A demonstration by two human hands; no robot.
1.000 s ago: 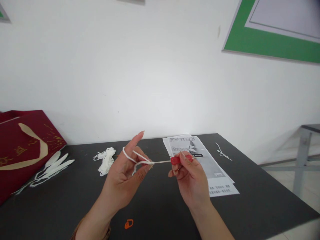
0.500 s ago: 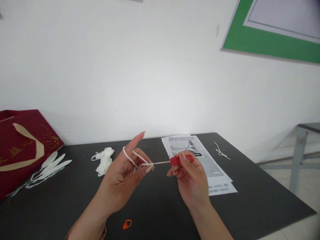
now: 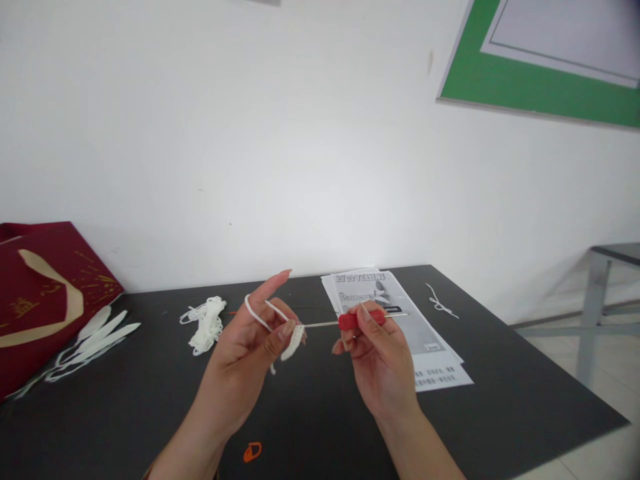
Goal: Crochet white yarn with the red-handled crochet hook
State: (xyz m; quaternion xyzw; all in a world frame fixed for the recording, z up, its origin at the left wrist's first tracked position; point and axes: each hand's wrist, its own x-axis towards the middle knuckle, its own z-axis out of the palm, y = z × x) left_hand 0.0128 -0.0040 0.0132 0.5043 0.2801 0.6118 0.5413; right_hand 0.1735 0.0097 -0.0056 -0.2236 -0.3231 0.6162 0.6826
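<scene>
My left hand point(image 3: 255, 347) pinches a small white crocheted piece point(image 3: 293, 344) between thumb and fingers. White yarn point(image 3: 257, 315) loops round its raised index finger, and a short tail hangs below the palm. My right hand point(image 3: 377, 353) is closed on the red grip of a crochet hook point(image 3: 361, 320). The hook's thin metal shaft reaches left to the top edge of the crocheted piece; its tip is hidden in the stitches there. A second metal end sticks out to the right of the grip.
A white yarn hank point(image 3: 206, 325) lies behind my left hand. Printed sheets point(image 3: 425, 343) are behind the right. An orange stitch marker point(image 3: 253, 452) is near the front. White petal-shaped pieces point(image 3: 100, 340) lie by a dark red bag point(image 3: 50, 280); a tied yarn scrap point(image 3: 441, 303) is at right.
The left thumb has shifted up, and the crocheted piece now hangs more plainly in view below the hook. The hook's grip stays almost in place. The view has moved slightly.
</scene>
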